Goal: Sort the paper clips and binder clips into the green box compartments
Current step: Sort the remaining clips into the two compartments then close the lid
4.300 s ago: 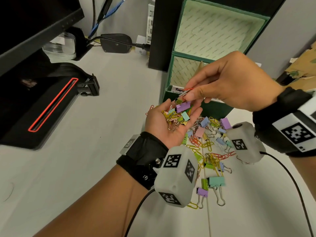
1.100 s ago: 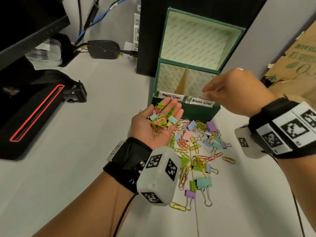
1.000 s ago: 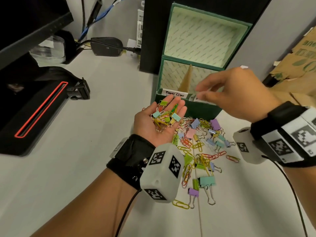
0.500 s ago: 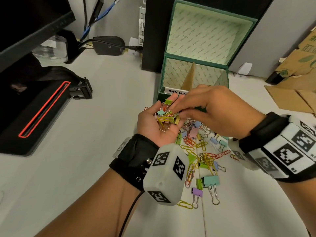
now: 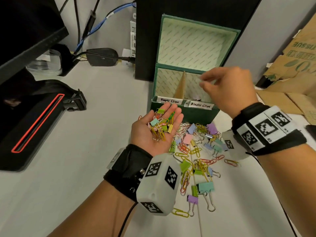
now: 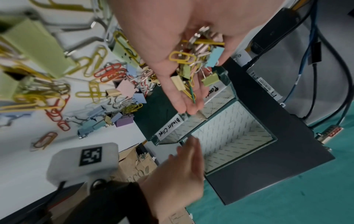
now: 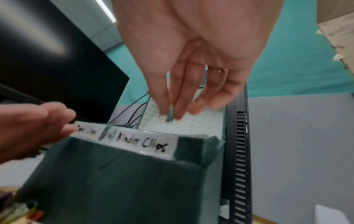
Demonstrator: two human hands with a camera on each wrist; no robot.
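The left hand [image 5: 154, 132] lies palm up just in front of the dark green, paper-lined box [image 5: 181, 115], fingers straight, its grip open and carrying a small heap of coloured paper clips and little binder clips [image 5: 161, 125]. In the left wrist view the same heap [image 6: 193, 63] sits in the hollow of the palm, with the fingertips reaching the box's front edge.

The right hand [image 5: 229, 88] hovers over the box's right compartment, the one labelled "Binder Clips" [image 5: 200, 105]. Its fingers [image 7: 172, 97] hang loosely apart and blurred, and no clip shows between them, so its grip reads as open. A tan cardboard divider [image 5: 180, 86] splits the box, with the "Paper Clips" label [image 5: 169, 100] on the left.

The rest of the mixed clips [image 5: 198, 151] lie scattered on the white counter [image 5: 68, 168] in front of the box, between the two wrists.
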